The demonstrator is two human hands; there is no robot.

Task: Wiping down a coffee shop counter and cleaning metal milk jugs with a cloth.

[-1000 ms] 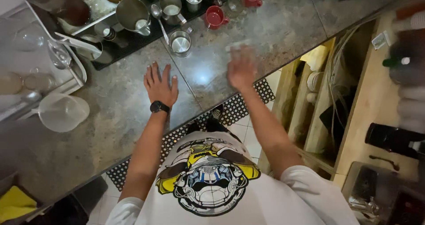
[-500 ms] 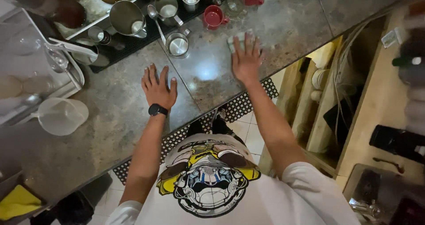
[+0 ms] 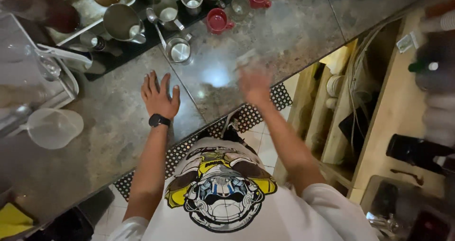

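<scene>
**Hands on a speckled stone desk**

The desk [image 3: 118, 127] is polished, mottled grey stone with a glossy sheen. The left hand [image 3: 159, 98] lies flat near its front edge, fingers spread wide, holding nothing, a black wristwatch [image 3: 159, 121] on the wrist. The right hand [image 3: 255, 84] is blurred over the surface; its grip cannot be told. A small steel cup [image 3: 179, 50] and a red cup [image 3: 217, 21] stand toward the back edge.

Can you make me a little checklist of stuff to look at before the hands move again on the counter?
1. Left hand flat on the stone counter: ok.
2. Right hand sharp enough to see what it holds: cannot tell, it is blurred.
3. Small steel cup upright, apart from both hands: ok.
4. Red cup upright: ok.
5. Clear plastic jug away from the left hand: ok.
</scene>
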